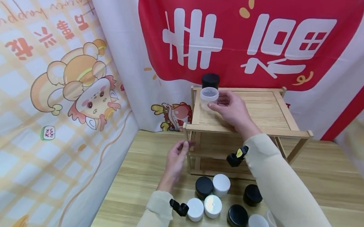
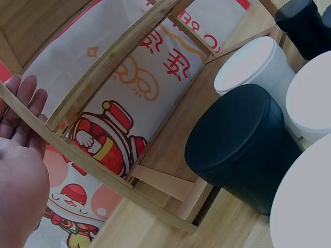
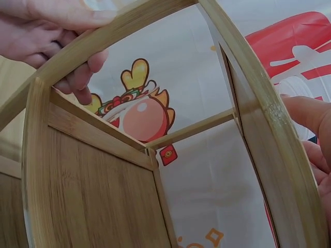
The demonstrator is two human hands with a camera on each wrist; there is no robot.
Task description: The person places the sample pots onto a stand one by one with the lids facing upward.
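My right hand (image 1: 232, 110) grips a small clear plastic jar (image 1: 209, 103) by its side, over the left end of the wooden rack's top shelf (image 1: 250, 106). Just behind that jar is a black-lidded jar (image 1: 210, 80). In the right wrist view, part of the right hand (image 3: 315, 139) shows at the right edge, beyond the shelf frame. Lower down, my left hand (image 1: 177, 160) holds the rack's front left post (image 1: 187, 151). Its thumb lies on one side of the wood and its fingers (image 3: 80, 82) on the other. The left wrist view shows these fingers behind the bar.
Several jars stand on the wood floor before the rack, among them a black jar (image 2: 232, 144), a white jar (image 1: 221, 185) and another black jar (image 1: 237, 216). Printed cloth (image 1: 61, 134) hangs at the left; a red banner (image 1: 252, 36) hangs behind the rack.
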